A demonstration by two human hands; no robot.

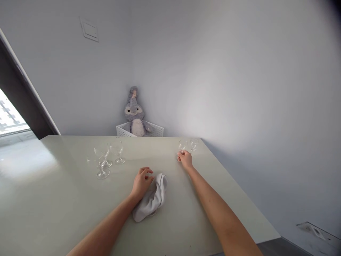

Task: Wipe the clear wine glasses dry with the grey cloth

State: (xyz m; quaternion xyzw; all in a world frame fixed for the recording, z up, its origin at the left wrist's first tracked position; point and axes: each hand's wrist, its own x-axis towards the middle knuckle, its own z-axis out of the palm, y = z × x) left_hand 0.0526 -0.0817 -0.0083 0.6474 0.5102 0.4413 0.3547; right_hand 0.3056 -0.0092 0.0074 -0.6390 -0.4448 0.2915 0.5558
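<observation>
My right hand [185,159] reaches to the far right of the table, its fingers closed around the stem of a clear wine glass [183,144]. The glass is upright, with its bowl above my fingers. Just behind it to the right stands a second stemmed glass [194,143]. Beside a crumpled light grey cloth [152,203], my left hand [141,182] hovers or rests with fingers loosely curved and the thumb apart. Nothing shows in its grasp; whether it touches the cloth's edge I cannot tell.
On the left of the pale table [66,209] stand several more clear stemmed glasses [117,149], grouped closely. Behind the far edge, a white perforated basket [157,131] holds a grey plush toy [134,112]. A wall [253,117] runs along the right side.
</observation>
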